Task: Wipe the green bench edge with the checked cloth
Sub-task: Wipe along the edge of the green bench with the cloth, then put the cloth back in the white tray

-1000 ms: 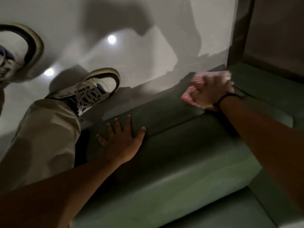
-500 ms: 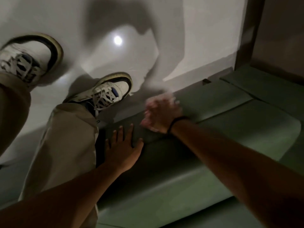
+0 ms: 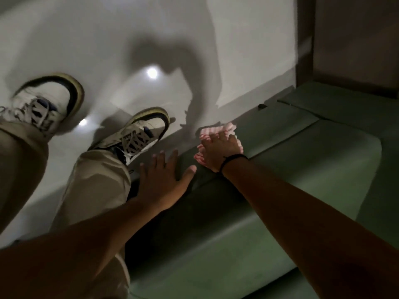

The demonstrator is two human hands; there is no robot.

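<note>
The green bench runs from lower centre to upper right, its front edge facing the pale floor. My right hand, with a dark band at the wrist, presses a pink-and-white checked cloth flat against that front edge. The cloth sticks out beyond my fingers and under my palm. My left hand lies flat on the bench edge just left of the cloth, fingers spread, holding nothing.
My two feet in white sneakers and beige trousers stand on the glossy pale floor left of the bench. A brown wall panel rises at the bench's far right end. A seam divides the bench cushions.
My right hand swept the cloth leftward along the edge toward my left hand, then back a little to the right. The left hand stayed planted. My feet shifted as the view moved.
</note>
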